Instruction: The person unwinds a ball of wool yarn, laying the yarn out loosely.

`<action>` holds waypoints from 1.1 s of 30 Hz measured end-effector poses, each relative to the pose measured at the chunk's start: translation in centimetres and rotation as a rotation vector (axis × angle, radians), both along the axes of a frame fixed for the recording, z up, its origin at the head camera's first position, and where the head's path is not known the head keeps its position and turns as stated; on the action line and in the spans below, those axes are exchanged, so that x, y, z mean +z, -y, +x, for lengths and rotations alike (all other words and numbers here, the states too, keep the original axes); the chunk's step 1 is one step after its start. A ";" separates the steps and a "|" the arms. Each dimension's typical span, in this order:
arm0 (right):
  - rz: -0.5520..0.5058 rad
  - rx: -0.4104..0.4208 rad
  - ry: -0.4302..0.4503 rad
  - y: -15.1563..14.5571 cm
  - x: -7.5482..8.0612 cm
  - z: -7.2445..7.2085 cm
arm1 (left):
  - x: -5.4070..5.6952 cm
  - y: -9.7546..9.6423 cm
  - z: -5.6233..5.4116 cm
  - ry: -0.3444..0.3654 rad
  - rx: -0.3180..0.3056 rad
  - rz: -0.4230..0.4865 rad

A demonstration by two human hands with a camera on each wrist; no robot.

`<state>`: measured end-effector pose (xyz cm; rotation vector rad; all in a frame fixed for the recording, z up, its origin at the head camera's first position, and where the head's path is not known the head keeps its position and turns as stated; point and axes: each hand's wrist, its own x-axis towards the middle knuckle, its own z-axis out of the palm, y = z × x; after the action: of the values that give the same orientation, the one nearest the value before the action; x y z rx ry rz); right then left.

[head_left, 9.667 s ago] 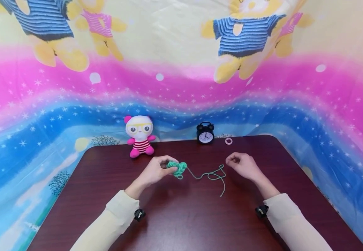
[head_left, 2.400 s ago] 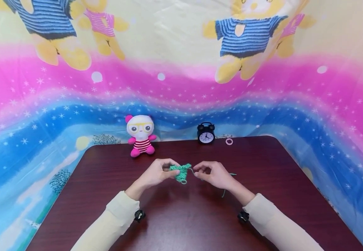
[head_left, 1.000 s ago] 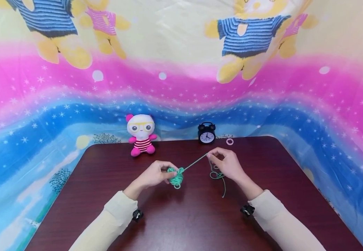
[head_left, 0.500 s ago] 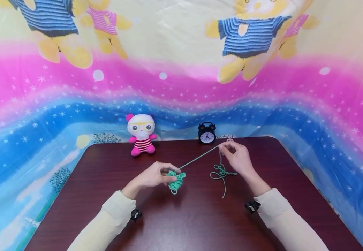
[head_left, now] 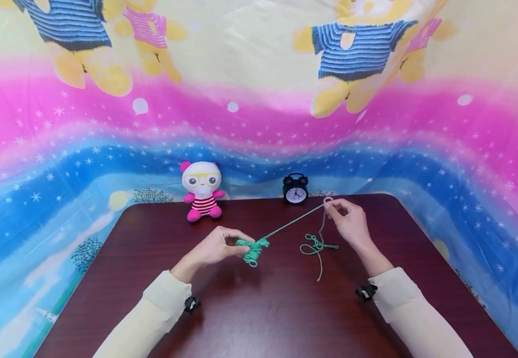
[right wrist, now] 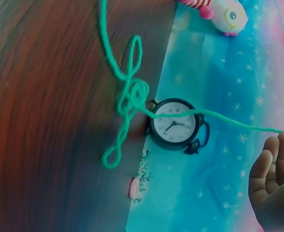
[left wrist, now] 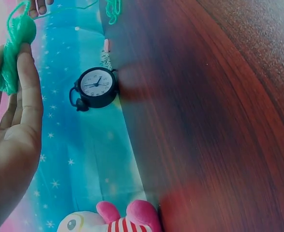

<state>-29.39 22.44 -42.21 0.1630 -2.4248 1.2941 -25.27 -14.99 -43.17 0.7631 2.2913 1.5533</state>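
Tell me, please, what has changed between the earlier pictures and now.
The right hand has taken hold of the yarn and pulled it rightward, away from the left hand, which still holds the green bundle. The doll, clock and ring stayed in place.

Passage: near wooden tabletop (head_left: 259,318), between sleeves (head_left: 151,313). Obstacles: taut green yarn strand (head_left: 290,223), bridging left hand (head_left: 216,246) to right hand (head_left: 350,223); loose yarn tangle (head_left: 316,243) on tabletop; plush panda (head_left: 202,189), twin-bell alarm clock (head_left: 295,191) at back.

The right wrist view crops the right hand (right wrist: 277,188), its pinch on the green yarn (right wrist: 132,104) apparently partly hidden.
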 end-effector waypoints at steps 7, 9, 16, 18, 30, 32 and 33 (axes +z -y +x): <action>-0.026 -0.066 -0.033 -1.4 0.1 -0.2 | -0.2 0.3 -0.1 0.044 0.082 0.009; -0.034 -0.090 -0.041 -1.9 0.1 -0.3 | -0.3 0.3 -0.2 0.045 0.089 0.001; -0.052 -0.193 -0.020 -3.5 -0.1 -0.8 | -0.3 0.5 -0.2 0.041 0.087 -0.021; -0.046 -0.212 -0.004 -3.9 -0.1 -0.7 | -0.4 0.5 -0.3 0.044 0.082 -0.031; 0.066 -0.161 0.097 -5.1 -0.6 -0.3 | -0.3 0.3 -0.3 0.088 0.056 -0.021; 0.106 -0.125 0.120 -5.2 -0.7 -0.2 | -0.2 0.2 -0.2 0.085 0.052 -0.015; 0.126 -0.105 0.132 -5.2 -0.8 -0.1 | -0.2 0.2 -0.2 0.084 0.051 -0.012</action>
<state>-29.47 27.68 -43.01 -0.0169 -2.5896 1.1399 -25.50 -15.15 -43.39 0.6287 2.2738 1.5609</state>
